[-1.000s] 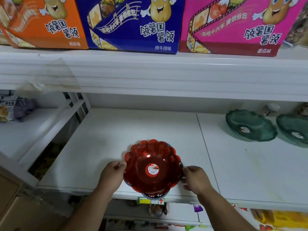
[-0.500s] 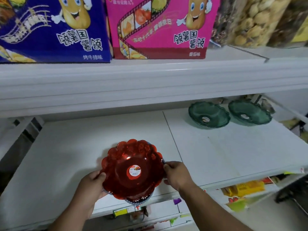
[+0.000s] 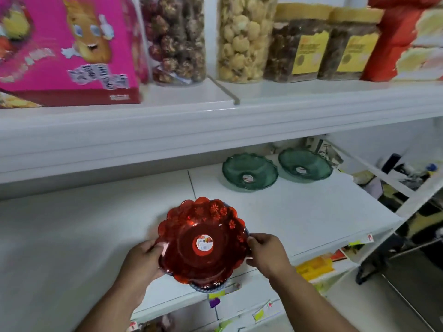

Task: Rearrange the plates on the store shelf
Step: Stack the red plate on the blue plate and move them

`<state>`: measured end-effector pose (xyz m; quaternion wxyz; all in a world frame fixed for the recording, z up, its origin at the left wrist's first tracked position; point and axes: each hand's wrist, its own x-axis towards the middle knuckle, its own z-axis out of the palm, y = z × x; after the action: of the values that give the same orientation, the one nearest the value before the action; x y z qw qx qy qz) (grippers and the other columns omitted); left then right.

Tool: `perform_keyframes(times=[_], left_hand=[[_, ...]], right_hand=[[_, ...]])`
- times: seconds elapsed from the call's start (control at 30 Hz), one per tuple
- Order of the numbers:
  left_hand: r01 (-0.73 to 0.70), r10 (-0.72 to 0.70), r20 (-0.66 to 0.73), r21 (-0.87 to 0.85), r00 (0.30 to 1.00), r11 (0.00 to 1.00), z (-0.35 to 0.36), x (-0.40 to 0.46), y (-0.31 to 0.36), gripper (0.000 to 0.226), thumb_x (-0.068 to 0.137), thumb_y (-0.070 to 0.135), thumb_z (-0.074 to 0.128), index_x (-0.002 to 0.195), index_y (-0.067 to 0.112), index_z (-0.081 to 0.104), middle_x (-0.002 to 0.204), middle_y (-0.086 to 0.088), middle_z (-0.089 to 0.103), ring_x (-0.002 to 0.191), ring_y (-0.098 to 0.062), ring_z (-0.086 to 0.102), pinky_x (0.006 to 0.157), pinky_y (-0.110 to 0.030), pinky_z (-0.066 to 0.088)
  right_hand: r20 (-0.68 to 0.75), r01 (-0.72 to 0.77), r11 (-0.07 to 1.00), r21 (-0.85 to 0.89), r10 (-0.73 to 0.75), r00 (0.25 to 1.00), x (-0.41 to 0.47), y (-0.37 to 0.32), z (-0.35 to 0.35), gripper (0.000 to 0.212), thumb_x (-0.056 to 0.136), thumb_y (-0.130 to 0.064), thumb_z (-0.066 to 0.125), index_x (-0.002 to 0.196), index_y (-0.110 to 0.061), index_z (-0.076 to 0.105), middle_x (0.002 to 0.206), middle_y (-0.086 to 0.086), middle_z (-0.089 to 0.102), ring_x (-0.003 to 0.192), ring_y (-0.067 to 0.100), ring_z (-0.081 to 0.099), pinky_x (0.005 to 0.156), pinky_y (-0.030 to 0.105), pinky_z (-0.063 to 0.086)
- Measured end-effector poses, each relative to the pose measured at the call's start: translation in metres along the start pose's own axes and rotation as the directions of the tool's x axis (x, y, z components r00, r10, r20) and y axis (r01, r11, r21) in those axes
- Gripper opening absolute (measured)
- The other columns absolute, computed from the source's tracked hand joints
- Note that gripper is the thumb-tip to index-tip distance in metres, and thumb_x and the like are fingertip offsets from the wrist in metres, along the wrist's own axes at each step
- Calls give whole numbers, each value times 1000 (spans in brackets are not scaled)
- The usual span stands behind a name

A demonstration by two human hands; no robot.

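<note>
The fingers of the left hand [image 3: 143,262] are curled around the left edge of the red plate [image 3: 201,240], with the thumb lying on its rim. The fingers of the right hand [image 3: 266,254] pinch the right edge of the same plate, closed on it. The red plate has a wavy rim with flower marks and a round sticker [image 3: 204,243] in its centre. It sits at the front edge of the white shelf [image 3: 299,212], and under it the rim of another, bluish plate [image 3: 211,287] shows; whether the red one rests on it or is lifted cannot be told. Farther back and to the right, two green plates [image 3: 250,171] [image 3: 305,167] stand just beside each other on the same shelf. On the upper shelf [image 3: 215,121] there are a pink box [image 3: 69,51] and clear jars of snacks [image 3: 244,37].
</note>
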<state>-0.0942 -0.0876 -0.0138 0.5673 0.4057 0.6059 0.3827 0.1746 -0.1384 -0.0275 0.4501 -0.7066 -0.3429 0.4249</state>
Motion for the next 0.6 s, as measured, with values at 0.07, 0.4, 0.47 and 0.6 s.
perform_keyframes(times=[0.07, 0.4, 0.47, 0.6], left_hand=[[10, -10, -9, 10, 1000, 1000, 32, -9, 3, 22, 101, 11, 48, 101, 17, 69, 103, -18, 73, 85, -30, 69, 57, -29, 58], [56, -56, -68, -1, 996, 998, 171, -60, 9, 18, 98, 13, 54, 96, 15, 71, 92, -8, 76, 84, -24, 74, 66, -32, 60], [79, -79, -65, -6, 995, 997, 187, -63, 7, 20, 99, 12, 52, 103, 12, 71, 96, -10, 76, 87, -25, 73, 73, -37, 61], [93, -93, -32, 12, 995, 996, 207, -55, 1, 24, 99, 13, 50, 113, 11, 69, 112, -15, 72, 96, -30, 71, 75, -40, 61]], right_hand=[[-6, 4, 1000, -2, -4, 1000, 7, 6, -31, 31, 92, -14, 50, 87, 12, 65, 67, 15, 58, 62, 26, 56, 59, 39, 52], [31, 8, 1000, -10, -8, 999, 33, 24, -173, 29, 96, -14, 52, 88, 9, 69, 70, 17, 61, 67, 29, 59, 71, 45, 61], [22, 0, 1000, -6, 0, 1000, 36, 25, -190, 29, 97, -13, 53, 82, 1, 73, 76, 25, 69, 72, 37, 68, 74, 47, 61], [18, -21, 1000, 21, 21, 1000, 39, 23, -211, 32, 98, -12, 52, 72, -10, 72, 77, 17, 68, 73, 30, 65, 78, 51, 60]])
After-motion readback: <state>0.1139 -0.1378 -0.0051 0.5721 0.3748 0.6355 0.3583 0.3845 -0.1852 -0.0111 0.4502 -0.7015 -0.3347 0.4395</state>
